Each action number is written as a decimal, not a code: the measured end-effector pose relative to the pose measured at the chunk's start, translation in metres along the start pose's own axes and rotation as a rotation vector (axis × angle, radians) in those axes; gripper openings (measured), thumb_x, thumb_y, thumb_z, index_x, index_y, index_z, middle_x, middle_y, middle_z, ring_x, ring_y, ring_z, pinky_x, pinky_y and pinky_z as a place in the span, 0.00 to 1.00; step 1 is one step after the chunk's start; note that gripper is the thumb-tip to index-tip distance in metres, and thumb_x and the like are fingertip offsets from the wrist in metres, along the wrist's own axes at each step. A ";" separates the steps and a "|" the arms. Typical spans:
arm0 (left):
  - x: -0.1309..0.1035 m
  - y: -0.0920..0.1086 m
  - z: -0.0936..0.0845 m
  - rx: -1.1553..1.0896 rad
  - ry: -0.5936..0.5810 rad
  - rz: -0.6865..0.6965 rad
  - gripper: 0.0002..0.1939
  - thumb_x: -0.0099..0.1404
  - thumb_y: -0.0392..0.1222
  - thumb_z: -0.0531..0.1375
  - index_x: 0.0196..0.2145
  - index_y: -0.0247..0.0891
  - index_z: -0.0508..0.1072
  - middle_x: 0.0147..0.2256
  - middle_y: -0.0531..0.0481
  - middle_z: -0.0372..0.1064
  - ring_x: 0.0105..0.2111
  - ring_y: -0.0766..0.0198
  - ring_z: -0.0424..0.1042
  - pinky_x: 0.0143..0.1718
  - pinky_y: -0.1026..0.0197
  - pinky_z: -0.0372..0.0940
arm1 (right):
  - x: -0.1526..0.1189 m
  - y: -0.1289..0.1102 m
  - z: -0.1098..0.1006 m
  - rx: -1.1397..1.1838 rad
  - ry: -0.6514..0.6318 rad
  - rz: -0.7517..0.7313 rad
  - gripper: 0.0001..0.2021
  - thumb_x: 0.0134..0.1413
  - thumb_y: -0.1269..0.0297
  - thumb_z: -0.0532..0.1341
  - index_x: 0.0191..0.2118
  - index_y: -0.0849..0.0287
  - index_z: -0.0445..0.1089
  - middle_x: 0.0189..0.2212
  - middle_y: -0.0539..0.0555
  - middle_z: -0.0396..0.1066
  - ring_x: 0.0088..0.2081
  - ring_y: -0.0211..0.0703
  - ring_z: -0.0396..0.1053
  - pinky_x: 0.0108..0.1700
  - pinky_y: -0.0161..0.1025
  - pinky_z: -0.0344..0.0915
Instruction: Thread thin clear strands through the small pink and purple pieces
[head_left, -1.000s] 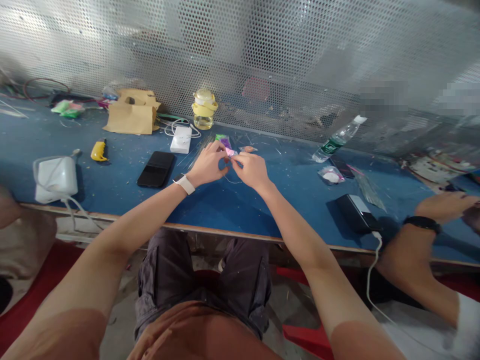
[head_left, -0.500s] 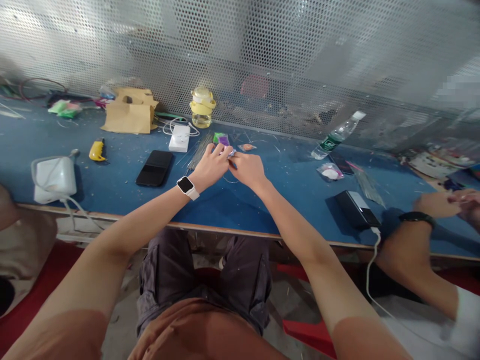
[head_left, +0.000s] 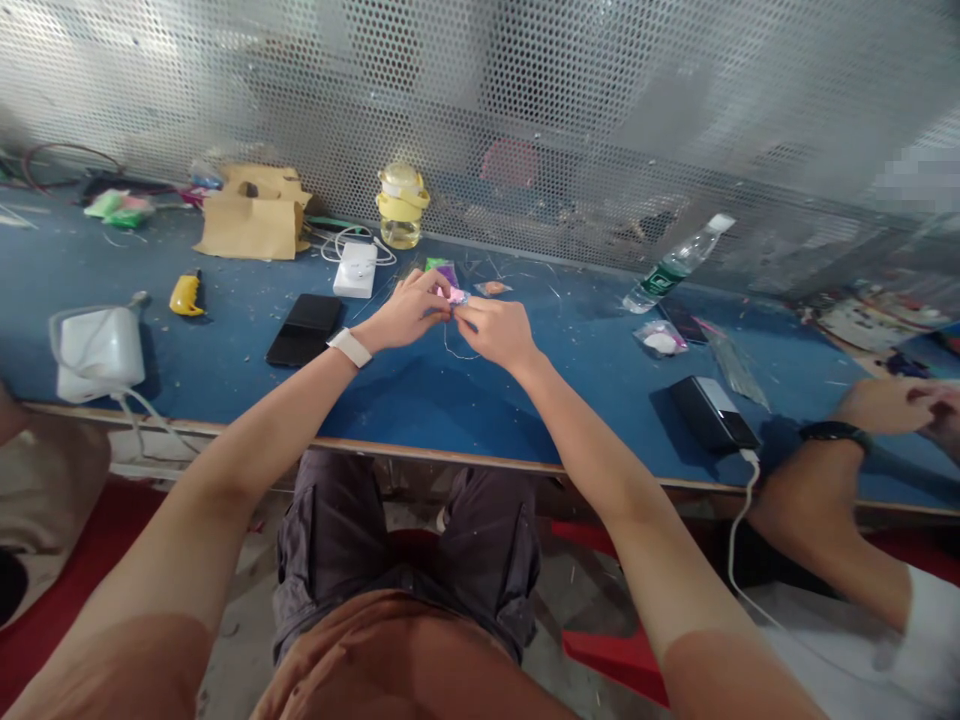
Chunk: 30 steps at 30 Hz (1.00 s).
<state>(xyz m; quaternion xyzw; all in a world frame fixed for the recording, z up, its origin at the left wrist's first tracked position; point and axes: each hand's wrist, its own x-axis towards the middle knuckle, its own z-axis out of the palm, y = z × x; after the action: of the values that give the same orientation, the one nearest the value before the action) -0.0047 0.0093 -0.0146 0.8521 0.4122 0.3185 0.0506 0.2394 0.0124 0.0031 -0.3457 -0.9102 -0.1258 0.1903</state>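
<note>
My left hand and my right hand meet over the middle of the blue table. Both are closed, fingertips pinched on a small pink-and-blue piece between them, too small to make out fully. A thin pale wire hangs in a curve below the fingers. Just behind the hands lie a green and purple packet and a small clear bag with something orange in it. Thin wires beside the left hand are mostly hidden by it.
Left of my hands lie a black phone, a white power bank, a yellow cutter and a white charger. A yellow-topped bottle and a water bottle stand behind. A black device sits near a co-worker's hands.
My left hand has turned, its watch face now out of sight, and shifted slightly left. The pink-and-blue piece shows more between the fingertips, and more of the wire is visible.
</note>
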 end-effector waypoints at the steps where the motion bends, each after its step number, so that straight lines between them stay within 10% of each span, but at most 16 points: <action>1: 0.001 -0.007 -0.005 -0.090 -0.025 0.025 0.08 0.79 0.41 0.67 0.42 0.43 0.88 0.58 0.39 0.76 0.62 0.44 0.74 0.72 0.34 0.67 | -0.001 0.000 -0.001 0.004 0.009 -0.026 0.23 0.84 0.61 0.53 0.46 0.58 0.87 0.43 0.60 0.87 0.43 0.49 0.79 0.38 0.48 0.53; 7: 0.001 -0.017 -0.024 -0.443 -0.231 0.062 0.14 0.81 0.52 0.68 0.40 0.44 0.89 0.59 0.38 0.77 0.60 0.48 0.78 0.64 0.44 0.75 | -0.006 -0.002 -0.004 0.005 0.028 -0.142 0.28 0.87 0.56 0.48 0.46 0.57 0.87 0.37 0.59 0.85 0.40 0.48 0.78 0.40 0.46 0.56; 14: 0.003 0.000 -0.003 -0.086 0.154 -0.003 0.07 0.80 0.36 0.65 0.47 0.42 0.86 0.59 0.39 0.74 0.63 0.48 0.74 0.71 0.40 0.69 | -0.001 -0.005 0.012 0.228 0.197 0.199 0.22 0.81 0.59 0.56 0.51 0.59 0.89 0.40 0.60 0.86 0.41 0.50 0.79 0.45 0.44 0.66; 30: 0.003 -0.001 0.007 -0.331 0.040 -0.112 0.07 0.79 0.39 0.64 0.42 0.40 0.83 0.53 0.40 0.74 0.57 0.51 0.76 0.67 0.43 0.73 | -0.006 0.011 0.006 0.136 0.099 -0.003 0.25 0.88 0.55 0.52 0.55 0.57 0.87 0.45 0.61 0.85 0.50 0.52 0.80 0.48 0.44 0.67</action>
<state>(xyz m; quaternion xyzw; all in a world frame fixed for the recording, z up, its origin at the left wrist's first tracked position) 0.0002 0.0133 -0.0187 0.8013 0.4020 0.3957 0.1995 0.2497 0.0190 -0.0038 -0.3241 -0.9066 -0.0809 0.2581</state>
